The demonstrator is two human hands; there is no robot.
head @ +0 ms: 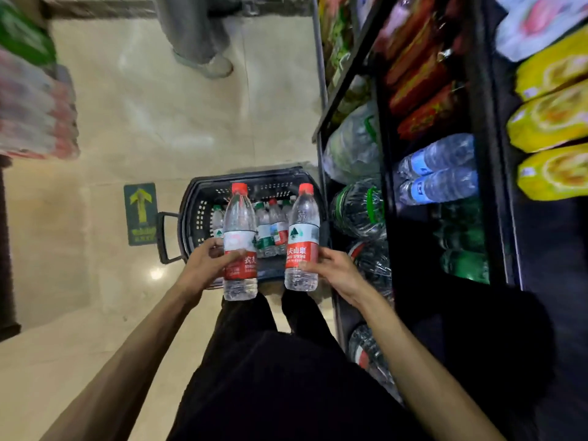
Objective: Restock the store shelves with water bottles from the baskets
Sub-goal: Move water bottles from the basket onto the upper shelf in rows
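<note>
While you stand over the basket point(191, 214) on the floor, the head view shows you holding one red-capped water bottle in each hand, both upright and lifted clear above the basket rim. Your left hand point(206, 262) is wrapped around the lower label of the left bottle point(239, 240), thumb across the front; your right hand point(334, 268) is closed on the lower part of the right bottle point(302, 237), fingers behind it and thumb at the label edge. That makes two bottles in hand, neither yet on a shelf. Down in the basket you can make out about five more bottles point(270, 230) standing together, most with green caps and at least one with a red cap, though the exact count is hard to fix because your two bottles cover part of them. To your right, the dark shelf unit point(389, 173) already carries two blue-labelled bottles point(439, 170) lying side by side, with green-labelled stock just below them and wrapped multipacks on the lowest level. Judged from this, you are partway through: some water is shelved, two bottles are ready to go, and the basket's remaining handful is left. Only this one basket is visible.
</note>
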